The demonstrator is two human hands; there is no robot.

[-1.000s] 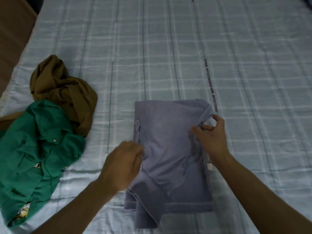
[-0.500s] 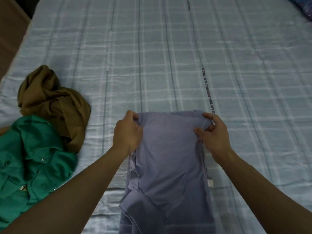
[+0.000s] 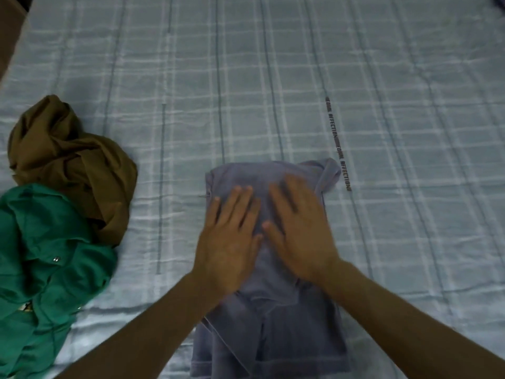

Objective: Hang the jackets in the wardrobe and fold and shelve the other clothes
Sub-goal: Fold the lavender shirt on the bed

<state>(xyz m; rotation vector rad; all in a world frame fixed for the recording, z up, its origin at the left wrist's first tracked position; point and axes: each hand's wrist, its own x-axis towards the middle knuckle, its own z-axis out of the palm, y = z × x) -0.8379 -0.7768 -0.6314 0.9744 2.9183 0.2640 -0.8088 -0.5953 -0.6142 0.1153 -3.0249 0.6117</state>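
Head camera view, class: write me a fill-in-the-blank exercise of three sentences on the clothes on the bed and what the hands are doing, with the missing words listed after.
1. Both hands, the left hand and the right hand, lie flat on the ______ shirt.
2. The brown garment lies crumpled beside the ______ garment.
3. All three pieces of clothing lie on a light blue ______ bedsheet.

Missing words: purple; green; checked
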